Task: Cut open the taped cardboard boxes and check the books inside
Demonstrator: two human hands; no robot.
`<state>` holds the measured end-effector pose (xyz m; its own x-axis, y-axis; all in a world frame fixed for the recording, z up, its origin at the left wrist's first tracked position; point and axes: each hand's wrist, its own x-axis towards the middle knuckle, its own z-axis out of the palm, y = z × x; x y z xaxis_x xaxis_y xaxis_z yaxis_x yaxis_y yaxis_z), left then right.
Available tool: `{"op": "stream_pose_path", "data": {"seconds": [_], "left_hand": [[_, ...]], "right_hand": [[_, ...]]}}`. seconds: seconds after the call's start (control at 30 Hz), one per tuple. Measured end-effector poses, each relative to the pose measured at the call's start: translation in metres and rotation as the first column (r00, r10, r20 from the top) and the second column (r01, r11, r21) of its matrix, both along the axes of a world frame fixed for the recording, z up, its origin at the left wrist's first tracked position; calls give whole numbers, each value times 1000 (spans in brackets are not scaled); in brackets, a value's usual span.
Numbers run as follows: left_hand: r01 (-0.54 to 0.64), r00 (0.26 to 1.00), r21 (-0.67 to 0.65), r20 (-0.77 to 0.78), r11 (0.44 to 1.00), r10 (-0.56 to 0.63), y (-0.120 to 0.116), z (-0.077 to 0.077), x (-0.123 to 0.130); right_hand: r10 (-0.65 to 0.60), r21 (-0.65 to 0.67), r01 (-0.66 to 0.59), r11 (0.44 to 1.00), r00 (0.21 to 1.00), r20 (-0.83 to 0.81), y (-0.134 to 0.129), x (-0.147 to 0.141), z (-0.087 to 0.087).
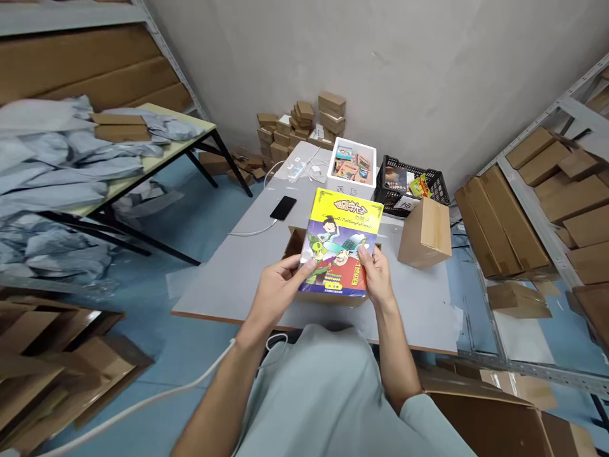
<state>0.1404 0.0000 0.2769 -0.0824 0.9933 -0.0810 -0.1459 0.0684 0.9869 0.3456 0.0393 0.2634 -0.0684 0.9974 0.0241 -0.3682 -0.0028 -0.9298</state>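
Observation:
A colourful picture book (pixel 340 244) with a yellow top and red lower part is held up in front of me, cover facing up. My left hand (pixel 285 282) grips its lower left edge, thumb on the cover. On the right edge, my right hand (pixel 377 270) holds it the same way. Beneath the book stands an open cardboard box (pixel 295 242), mostly hidden by it. To the right on the grey table (pixel 238 266) is a closed cardboard box (pixel 425 233).
A phone (pixel 283 208) with a white cable lies left of the book. Behind are a white foam box (pixel 353 184) and a black crate (pixel 412 184) with packets. Small cartons (pixel 332 114) pile by the wall. Shelves flank both sides; a large open carton (pixel 485 419) is lower right.

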Motion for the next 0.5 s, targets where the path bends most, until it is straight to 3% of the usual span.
{"op": "stream_pose_path", "data": {"seconds": [0.2,0.27,0.37,0.43,0.5], "left_hand": [[-82,994,67,-66,994,86,3,3,12],[-118,987,100,-97,988,128,6,-2,13],[-220,949,208,-180,953,258,10,-8,19],[-271,892,355,-257,895,372,10,-10,27],[-240,834,526,-318,816,450,8,-11,37]], "right_hand": [[-29,22,27,999,997,65,16,6,-8],[-170,114,152,982,971,170,19,9,-10],[-446,317,349,882,837,319,14,6,-8],[-428,364,297,883,828,363,4,-3,-5],[-302,359,164,919,877,374,-6,-15,-2]]}}
